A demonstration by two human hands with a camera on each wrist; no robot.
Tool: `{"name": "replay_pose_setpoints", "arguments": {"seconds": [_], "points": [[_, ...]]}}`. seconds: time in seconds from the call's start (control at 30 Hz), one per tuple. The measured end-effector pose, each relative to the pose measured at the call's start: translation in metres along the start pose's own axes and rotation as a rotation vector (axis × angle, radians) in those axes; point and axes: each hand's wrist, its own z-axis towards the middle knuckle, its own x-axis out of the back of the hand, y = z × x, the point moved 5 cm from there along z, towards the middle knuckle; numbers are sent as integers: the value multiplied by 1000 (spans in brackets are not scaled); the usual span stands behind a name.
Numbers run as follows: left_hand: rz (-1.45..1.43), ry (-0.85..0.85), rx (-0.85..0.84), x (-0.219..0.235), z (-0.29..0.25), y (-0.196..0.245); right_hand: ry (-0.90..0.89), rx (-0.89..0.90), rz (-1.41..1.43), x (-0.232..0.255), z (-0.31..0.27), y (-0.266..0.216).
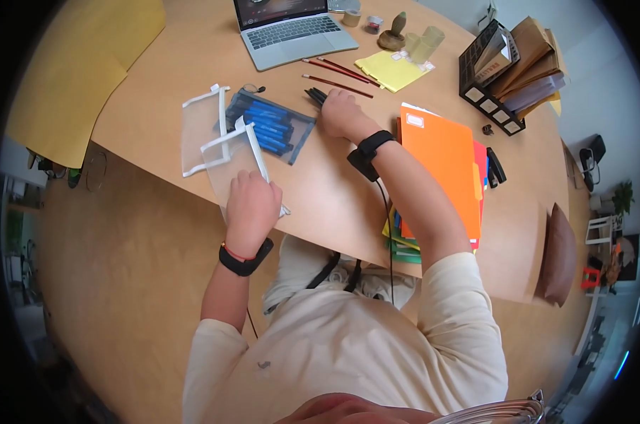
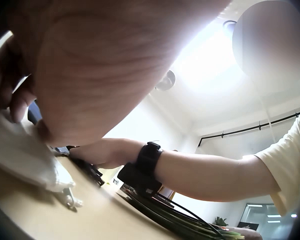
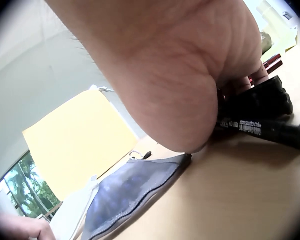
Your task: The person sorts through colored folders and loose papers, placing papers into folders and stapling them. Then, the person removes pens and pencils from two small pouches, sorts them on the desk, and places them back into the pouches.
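Observation:
My left hand grips the near edge of a clear zip pouch with white trim, at the table's front edge. In the left wrist view its fingers are curled at the whitish pouch. My right hand reaches farther over the table and holds several black markers. Close up in the right wrist view, the markers stick out past the palm, low over the tabletop. Between the hands lies a blue mesh pouch with several blue pens inside. Another clear pouch lies to the left.
Reddish pencils and a yellow folder lie beyond the right hand. A laptop stands at the back. Orange folders are stacked under the right forearm, beside a black stapler. A black file box stands far right.

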Motion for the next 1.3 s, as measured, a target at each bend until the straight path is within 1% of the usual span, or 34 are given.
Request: {"name": "replay_pose_setpoints", "arguments": {"seconds": [0.07,0.1,0.17,0.2,0.27,0.37,0.47,0.5,0.53,0.6,0.67,0.7,0.8,0.9,1.0,1.03,1.13,1.17,1.27,1.3], "points": [[-17,-50,15,-5,0,-5,32,68,-76,-5,-7,3],[-26,-74,22,-6,0,-7,37,74,-88,-9,-8,5],[-36,-19,-22,-3,-4,-6,50,84,-111,-10,-11,6],[-41,9,-45,-1,-6,-5,27,90,-79,-8,-15,7],[-66,7,-24,-4,-7,-9,-20,103,-19,7,-24,4],[-78,-13,13,-6,-9,-12,-168,-106,285,30,-38,-3],[-133,1,55,-2,-10,-10,-324,-111,722,39,-59,-11],[-159,12,68,0,-11,-8,-345,-73,926,37,-68,-14],[-186,22,66,3,-12,-5,-352,-87,1012,33,-73,-19],[-238,39,58,7,-14,0,-408,-88,1071,42,-100,-38],[-306,83,50,9,-15,5,-520,7,1057,39,-120,-56],[-340,103,44,10,-15,9,-549,22,1089,34,-128,-65],[-412,95,-40,18,-17,23,-618,29,1175,25,-143,-75],[-480,43,-99,23,-25,38,-633,-53,1259,26,-145,-72],[-647,7,-43,15,-32,45,-572,-167,1339,24,-142,-63],[-742,43,-54,13,-35,49,-585,-195,1390,9,-136,-59],[-807,55,-87,1,-40,57,-443,-207,1376,2,-137,-60],[-849,12,-64,-1,-40,60,-454,-198,1252,9,-141,-60],[-873,-57,-15,1,-41,63,-438,-113,1189,-1,-135,-64],[-915,-52,4,-4,-41,61,-429,-111,1195,-2,-136,-65]]}}
